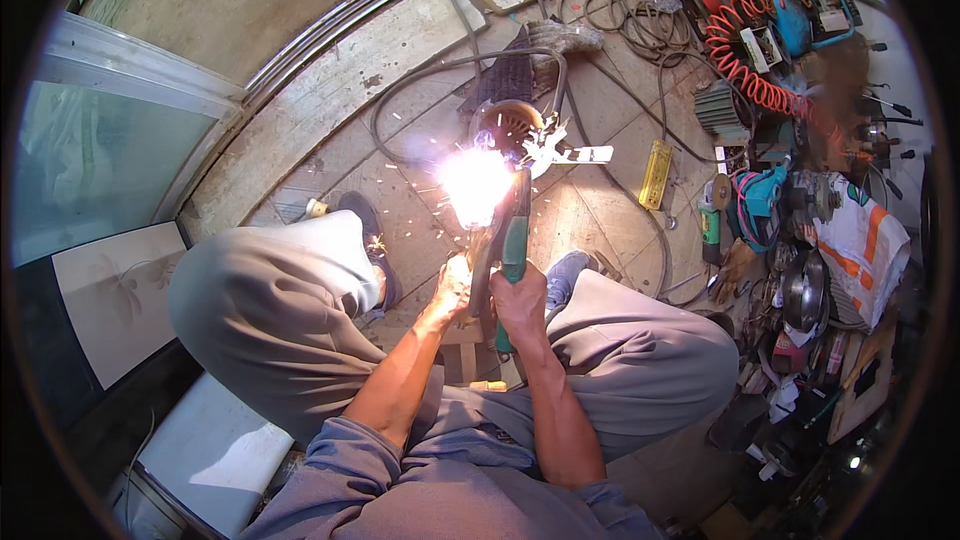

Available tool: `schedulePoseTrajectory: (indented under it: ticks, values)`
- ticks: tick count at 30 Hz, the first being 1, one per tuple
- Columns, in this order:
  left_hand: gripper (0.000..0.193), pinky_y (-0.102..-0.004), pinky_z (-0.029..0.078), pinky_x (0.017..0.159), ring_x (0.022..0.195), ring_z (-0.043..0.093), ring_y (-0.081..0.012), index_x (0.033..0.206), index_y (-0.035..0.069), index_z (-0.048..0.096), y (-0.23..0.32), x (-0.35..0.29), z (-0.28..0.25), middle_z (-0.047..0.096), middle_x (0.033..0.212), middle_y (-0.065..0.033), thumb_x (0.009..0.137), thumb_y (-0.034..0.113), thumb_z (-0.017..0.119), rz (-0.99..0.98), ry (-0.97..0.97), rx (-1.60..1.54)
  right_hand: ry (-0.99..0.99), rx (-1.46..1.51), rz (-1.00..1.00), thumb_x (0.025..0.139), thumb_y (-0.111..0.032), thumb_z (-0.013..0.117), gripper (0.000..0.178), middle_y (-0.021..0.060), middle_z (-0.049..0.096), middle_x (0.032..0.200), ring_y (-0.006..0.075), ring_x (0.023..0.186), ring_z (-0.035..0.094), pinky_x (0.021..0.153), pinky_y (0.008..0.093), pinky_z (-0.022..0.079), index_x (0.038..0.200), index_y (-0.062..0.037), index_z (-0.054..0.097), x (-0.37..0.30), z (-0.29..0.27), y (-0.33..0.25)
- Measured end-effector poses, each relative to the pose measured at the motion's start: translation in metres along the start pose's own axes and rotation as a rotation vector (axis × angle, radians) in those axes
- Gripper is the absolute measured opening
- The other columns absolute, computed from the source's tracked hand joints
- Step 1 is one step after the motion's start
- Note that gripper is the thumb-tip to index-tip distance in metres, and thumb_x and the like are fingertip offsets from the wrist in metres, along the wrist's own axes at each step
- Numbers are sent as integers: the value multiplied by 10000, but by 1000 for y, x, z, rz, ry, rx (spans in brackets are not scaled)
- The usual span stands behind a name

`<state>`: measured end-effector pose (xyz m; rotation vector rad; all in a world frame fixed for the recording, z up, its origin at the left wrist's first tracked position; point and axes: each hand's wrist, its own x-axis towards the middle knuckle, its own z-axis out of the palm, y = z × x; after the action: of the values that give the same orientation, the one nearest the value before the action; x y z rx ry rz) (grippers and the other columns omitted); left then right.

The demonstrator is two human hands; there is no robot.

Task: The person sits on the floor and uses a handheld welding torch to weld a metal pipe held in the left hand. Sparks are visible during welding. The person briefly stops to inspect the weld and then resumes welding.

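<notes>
A blinding white-violet welding arc (474, 185) burns ahead of my hands and throws off sparks; its glare hides the work under it. My right hand (520, 302) is wrapped round a green-handled electrode holder (515, 248), whose dark front end reaches up beside the glare. Close beside it, my left hand (455, 285) is closed on a dark, flat, brownish piece (481, 265) running up toward the arc; its kind cannot be made out. Just beyond the arc lies a round reddish-brown part (515, 118) with a slotted middle. Whitish scraps (548, 145) stick out at its right.
Cables (420, 70) loop over the tiled floor. At right lie a yellow packet (656, 175), a green angle grinder (711, 225), a coiled orange hose (735, 50), a white sack (862, 245) and crowded tools. A glass door (110, 150) stands left. My knees flank the work.
</notes>
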<state>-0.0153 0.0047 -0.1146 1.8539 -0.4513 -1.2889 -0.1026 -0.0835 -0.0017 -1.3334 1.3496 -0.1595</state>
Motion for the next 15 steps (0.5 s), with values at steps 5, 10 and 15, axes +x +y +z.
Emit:
schedulePoseTrajectory:
  ticks: [5, 10, 15]
  values:
    - [255, -445, 542, 689, 789, 690, -344, 1018, 43, 671, 12, -9, 0, 703, 895, -208, 900, 270, 669, 372, 102, 20, 30, 8, -6, 814, -124, 643, 170, 113, 595, 618, 187, 594, 599, 576, 385, 472, 834, 44, 628, -1, -2, 4]
    - [402, -412, 499, 606, 648, 657, -211, 975, -7, 703, -15, 4, 9, 677, 712, -174, 975, 390, 636, 26, -27, -209, 94, -51, -84, 848, -130, 674, 177, 142, 626, 689, 221, 628, 609, 610, 402, 477, 902, 30, 620, -5, -6, -7]
    - [456, -423, 496, 585, 614, 642, -199, 931, -29, 703, -20, 4, 9, 667, 671, -171, 982, 417, 622, 19, 9, -107, 71, 4, -49, 852, -119, 680, 160, 130, 659, 713, 206, 631, 617, 620, 390, 487, 909, 23, 633, -2, -9, 4]
